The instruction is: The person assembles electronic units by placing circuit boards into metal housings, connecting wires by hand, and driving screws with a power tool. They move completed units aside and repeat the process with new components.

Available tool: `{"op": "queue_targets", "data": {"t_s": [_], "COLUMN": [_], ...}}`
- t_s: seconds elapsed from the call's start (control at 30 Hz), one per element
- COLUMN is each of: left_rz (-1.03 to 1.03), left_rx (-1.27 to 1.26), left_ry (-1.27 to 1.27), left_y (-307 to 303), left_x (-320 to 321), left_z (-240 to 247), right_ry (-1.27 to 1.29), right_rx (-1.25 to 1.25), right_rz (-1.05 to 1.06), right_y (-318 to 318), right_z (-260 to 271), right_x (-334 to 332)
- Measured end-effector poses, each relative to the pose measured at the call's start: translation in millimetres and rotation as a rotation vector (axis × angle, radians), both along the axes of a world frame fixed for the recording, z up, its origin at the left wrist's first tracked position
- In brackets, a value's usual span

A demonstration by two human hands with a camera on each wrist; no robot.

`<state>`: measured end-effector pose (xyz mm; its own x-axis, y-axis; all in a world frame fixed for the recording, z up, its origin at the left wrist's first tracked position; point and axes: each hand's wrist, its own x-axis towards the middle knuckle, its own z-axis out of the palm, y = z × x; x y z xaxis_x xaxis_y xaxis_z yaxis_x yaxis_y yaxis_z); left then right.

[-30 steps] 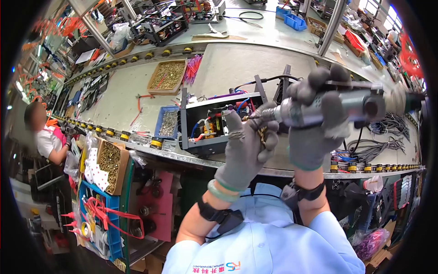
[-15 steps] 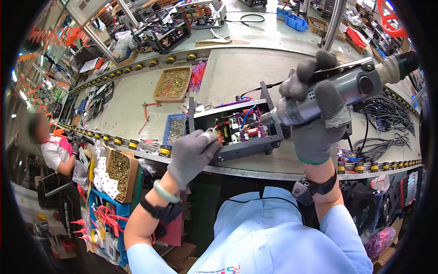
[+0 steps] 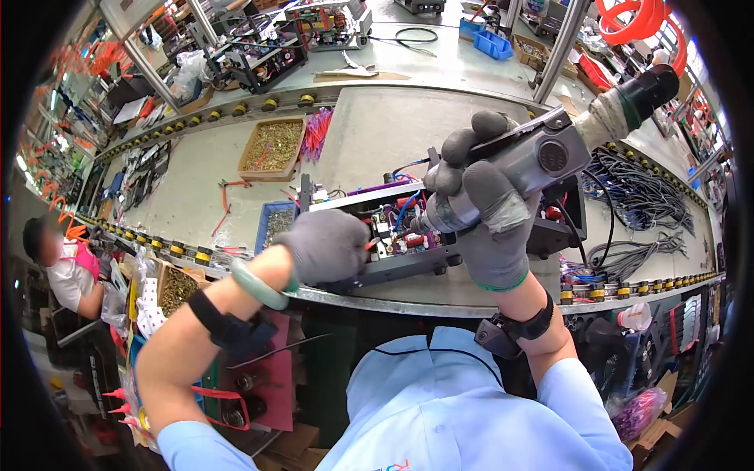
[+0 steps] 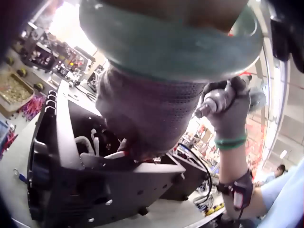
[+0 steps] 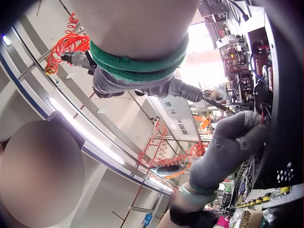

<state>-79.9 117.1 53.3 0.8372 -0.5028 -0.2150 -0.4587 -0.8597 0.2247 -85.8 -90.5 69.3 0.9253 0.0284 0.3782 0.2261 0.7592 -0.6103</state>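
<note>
Gloved in grey, my left hand (image 3: pixel 326 245) reaches into the left part of an open black metal chassis (image 3: pixel 404 267), back of the hand up. Its fingertips pinch a wire with a red sleeve (image 5: pixel 263 115). My right hand (image 3: pixel 496 251), also gloved, grips a grey pneumatic screwdriver (image 3: pixel 546 161) with a lever along its body. The nose of the screwdriver points down and left over the right part of the chassis, and its long bit (image 5: pixel 216 103) shows in the right wrist view. Between the hands lie circuit boards (image 3: pixel 385 228) with red parts and a blue wire.
Behind the chassis stand a box of brass-coloured fasteners (image 3: pixel 272 149) and a blue bin (image 3: pixel 276 220). Red-handled pliers (image 3: pixel 228 206) lie to the left. Bundled grey cables (image 3: pixel 640 196) lie on the right. A roller track (image 3: pixel 597 293) edges the bench, and another person (image 3: pixel 75 275) is at far left.
My left hand has moved left from the screwdriver's nose into the chassis, taking hold of the red-sleeved wire. The screwdriver has swung to a steeper slant and shifted left in my right hand.
</note>
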Motion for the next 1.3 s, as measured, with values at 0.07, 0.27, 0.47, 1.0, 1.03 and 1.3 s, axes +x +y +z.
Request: {"op": "queue_targets", "data": {"t_s": [0.07,0.27,0.47,1.0,1.03,1.3], "left_rz": [-0.025,-0.006,0.114,0.237,0.185,0.145], "left_rx": [0.234,0.0,0.003,-0.062,-0.037,0.013], "left_ry": [0.202,0.179,0.279,0.452,0.354,0.323], "left_y": [12.8,11.0,3.5,1.2,1.9,-0.3], "left_x": [2.6,0.1,-0.9,1.5,0.9,4.3], "left_z": [1.3,-18.3,-6.1,-10.6,-15.8,-13.4], "right_ry": [-0.006,0.005,0.063,0.018,0.062,-0.073], "right_rx": [0.002,-0.012,-0.166,0.049,0.013,-0.272], "right_rz": [0.018,0.025,-0.004,0.244,0.198,0.069], "right_y": [1.2,16.4,25.0,11.7,15.8,41.2], "right_z": [-0.6,-14.1,-41.4,-47.8,-47.2,-61.5], "right_x": [0.1,5.8,6.6,-1.7,-2.9,2.5]}}
